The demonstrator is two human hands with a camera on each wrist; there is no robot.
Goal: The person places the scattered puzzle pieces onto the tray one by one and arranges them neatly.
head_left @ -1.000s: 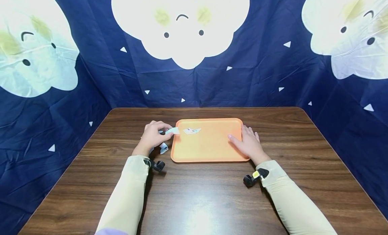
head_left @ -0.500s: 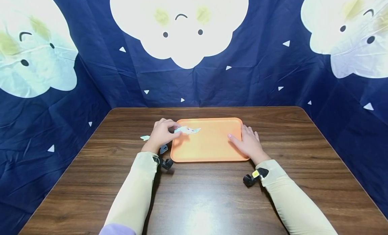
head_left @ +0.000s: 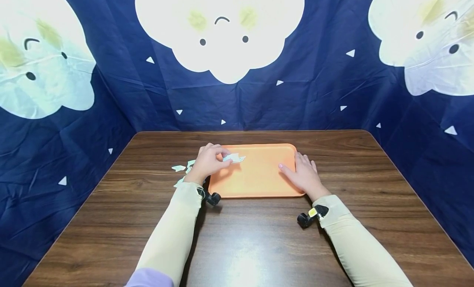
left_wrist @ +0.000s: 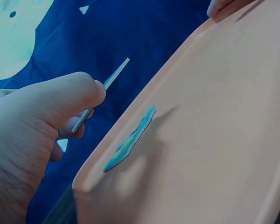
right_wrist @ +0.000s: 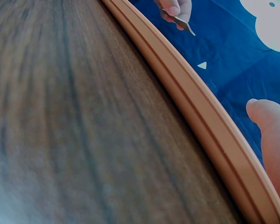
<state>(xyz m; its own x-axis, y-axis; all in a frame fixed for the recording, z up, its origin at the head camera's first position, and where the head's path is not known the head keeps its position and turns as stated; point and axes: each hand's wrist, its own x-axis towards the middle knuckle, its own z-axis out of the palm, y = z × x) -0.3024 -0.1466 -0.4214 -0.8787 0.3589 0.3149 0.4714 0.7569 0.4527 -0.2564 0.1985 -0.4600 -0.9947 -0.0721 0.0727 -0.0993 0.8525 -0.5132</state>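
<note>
Between thumb and fingers, my left hand pinches a thin, pale blue puzzle piece above the left part of the orange tray. In the left wrist view, that piece is seen nearly edge-on, apart from the tray. Below it, another irregular blue-green puzzle piece lies flat on the tray near its far rim; in the head view the two overlap. My right hand rests on the tray's right edge, its thumb laid over the inside and fingers along the outer side. Its fingers are mostly hidden in the right wrist view.
Several loose puzzle pieces lie on the brown wooden table left of the tray, partly hidden by my left hand and wrist. A dark blue cloth with white clouds hangs behind the table and at both sides.
My left hand has carried the pinched piece rightward, from the tray's left edge to over the piece lying in it. More loose pieces show behind the hand. The right hand stays put.
</note>
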